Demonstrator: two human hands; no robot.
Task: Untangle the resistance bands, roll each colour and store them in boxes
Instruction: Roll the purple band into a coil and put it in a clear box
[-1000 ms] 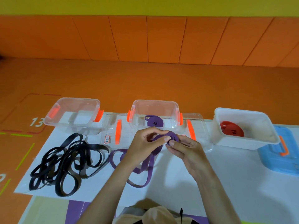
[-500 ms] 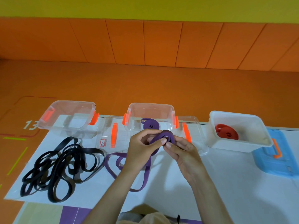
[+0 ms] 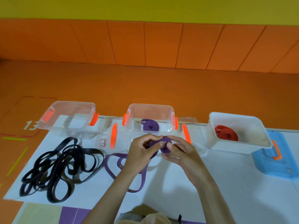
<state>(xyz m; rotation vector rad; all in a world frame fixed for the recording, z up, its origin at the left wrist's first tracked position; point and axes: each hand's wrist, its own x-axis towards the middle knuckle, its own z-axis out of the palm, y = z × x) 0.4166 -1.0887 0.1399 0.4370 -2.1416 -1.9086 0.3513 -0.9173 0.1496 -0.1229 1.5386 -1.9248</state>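
Both hands hold a partly rolled purple band (image 3: 165, 143) above the white table, just in front of the middle clear box (image 3: 150, 109). My left hand (image 3: 142, 152) pinches the band's loose strip beside the roll, and my right hand (image 3: 179, 151) grips the roll itself. The unrolled tail of the purple band (image 3: 113, 159) lies looped on the table under my left arm. A finished purple roll (image 3: 151, 126) lies inside the middle box. A tangle of black bands (image 3: 59, 165) lies at the left. A red roll (image 3: 226, 135) sits in the white box (image 3: 258, 143).
An empty clear box (image 3: 69, 110) stands at the back left. Two clear lids with orange handles (image 3: 113, 135) lie beside the middle box. A blue lid (image 3: 278, 159) lies at the far right. The table's front edge runs just before my body.
The roll has turned a little in my hands and the loose purple tail has shortened slightly. The camera view has shifted; boxes and black bands lie as before.
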